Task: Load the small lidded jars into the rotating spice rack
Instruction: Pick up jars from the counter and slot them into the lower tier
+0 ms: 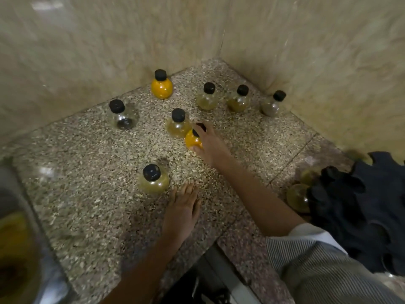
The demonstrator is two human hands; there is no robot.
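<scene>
Several small round jars with black lids stand on a speckled granite counter (87,205). My right hand (209,144) is shut on an orange jar (191,140) in the middle, right beside a pale yellow jar (178,125). My left hand (183,208) lies flat and open on the counter, just right of a greenish jar (153,179). Farther back stand another orange jar (161,85), a nearly clear jar (121,116), two olive jars (207,97) (238,99) and a grey one (271,105). A dark spice rack (359,207) at the right holds jars (297,197).
Beige tiled walls (109,51) close the corner behind the jars. A metal sink (19,238) sits at the lower left. The counter's front edge (206,242) steps in near my left forearm. A striped sleeve (317,260) covers my right upper arm.
</scene>
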